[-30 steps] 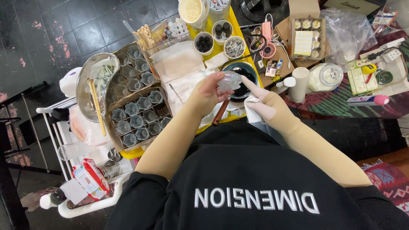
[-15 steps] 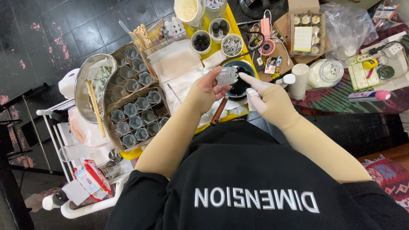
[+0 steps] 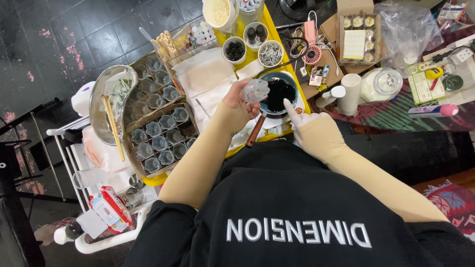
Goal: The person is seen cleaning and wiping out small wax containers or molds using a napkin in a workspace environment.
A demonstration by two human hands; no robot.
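— Clear plastic cup (image 3: 256,90) tips over the left rim of the dark pan (image 3: 278,92), pinched in the left hand (image 3: 237,106); trays of filled cups (image 3: 158,141) sit well left of the pan.

— And right of the pan?

— The right hand (image 3: 309,129), one finger extended, the rest curled, hovers at the pan's near-right edge. Best, probably, to keep the cup low over the dark liquid and steady the wooden handle (image 3: 256,131).
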